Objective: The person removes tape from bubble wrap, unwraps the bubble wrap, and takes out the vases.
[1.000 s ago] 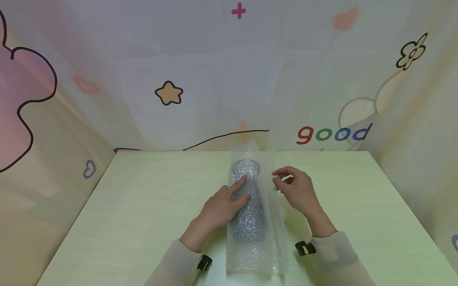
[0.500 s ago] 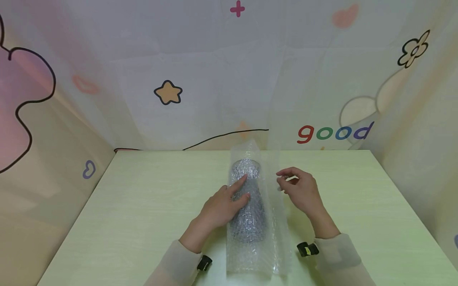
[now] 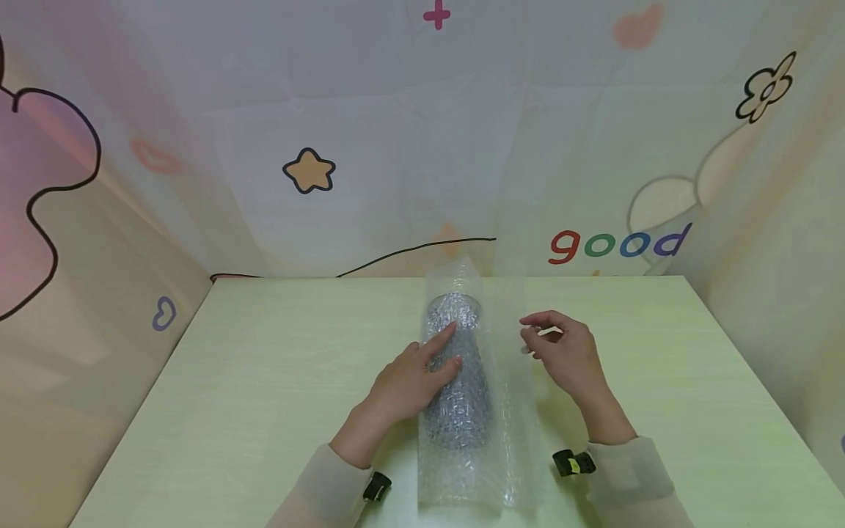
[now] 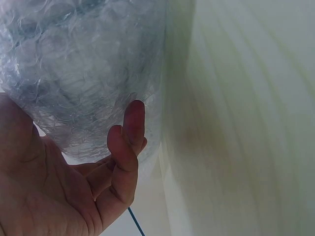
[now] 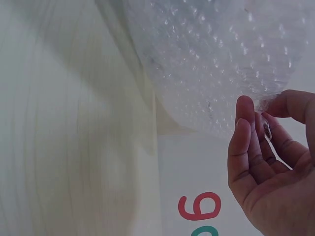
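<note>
Unwrapping, likely: right hand (image 3: 561, 353) pinches clear bubble-wrap flap (image 3: 511, 403); left hand (image 3: 407, 380), spread, steadies grey cylindrical bundle (image 3: 464, 407). Next wants gentle peel.

left forearm (image 3: 317, 480): sleeved, slanting in from 7 o'clock and aimed at 1.
left hand (image 3: 404, 381): palm down, index finger and thumb stretched toward 2 o'clock, the remaining fingers bent.
right forearm (image 3: 634, 477): sleeved, slanting in from 5 o'clock and aimed at 11.
right hand (image 3: 564, 353): at 4 o'clock, fingers bent, fingertips toward 9, thumb pinching.
</note>
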`<state>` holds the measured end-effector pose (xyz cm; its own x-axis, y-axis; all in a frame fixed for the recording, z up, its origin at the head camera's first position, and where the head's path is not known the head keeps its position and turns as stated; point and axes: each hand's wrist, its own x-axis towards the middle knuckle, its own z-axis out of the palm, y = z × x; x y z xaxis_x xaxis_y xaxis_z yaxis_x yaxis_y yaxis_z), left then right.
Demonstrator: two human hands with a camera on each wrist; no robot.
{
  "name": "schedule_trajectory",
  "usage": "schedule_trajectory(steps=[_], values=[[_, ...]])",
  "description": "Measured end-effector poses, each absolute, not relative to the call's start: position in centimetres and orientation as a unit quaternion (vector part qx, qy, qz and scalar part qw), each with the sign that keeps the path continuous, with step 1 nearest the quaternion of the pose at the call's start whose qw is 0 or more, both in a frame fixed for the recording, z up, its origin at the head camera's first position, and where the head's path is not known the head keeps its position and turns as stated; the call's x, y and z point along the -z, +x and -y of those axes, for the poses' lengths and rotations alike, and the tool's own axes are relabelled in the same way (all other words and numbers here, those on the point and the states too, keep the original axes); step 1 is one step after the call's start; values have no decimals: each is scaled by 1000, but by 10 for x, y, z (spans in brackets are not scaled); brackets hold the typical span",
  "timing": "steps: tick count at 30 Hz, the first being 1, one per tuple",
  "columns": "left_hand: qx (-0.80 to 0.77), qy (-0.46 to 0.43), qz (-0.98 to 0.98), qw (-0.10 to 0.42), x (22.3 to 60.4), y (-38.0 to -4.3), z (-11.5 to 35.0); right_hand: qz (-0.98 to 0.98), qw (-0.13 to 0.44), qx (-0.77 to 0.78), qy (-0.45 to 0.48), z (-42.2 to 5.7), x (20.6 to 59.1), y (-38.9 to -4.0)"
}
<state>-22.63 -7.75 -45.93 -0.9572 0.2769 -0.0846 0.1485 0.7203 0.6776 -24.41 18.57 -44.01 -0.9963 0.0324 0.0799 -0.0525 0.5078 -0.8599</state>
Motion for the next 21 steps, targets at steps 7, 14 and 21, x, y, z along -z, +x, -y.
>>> schedule_trajectory(steps=[7, 14, 21], values=[[-357, 115, -922, 90, 460, -226, 78, 867, 38, -497, 3, -190, 442, -245], [-355, 113, -924, 89, 459, -225, 78, 861, 34, -508, 2, -193, 443, -245], [-357, 115, -923, 91, 460, -226, 77, 860, 33, -509, 3, -197, 444, -246]])
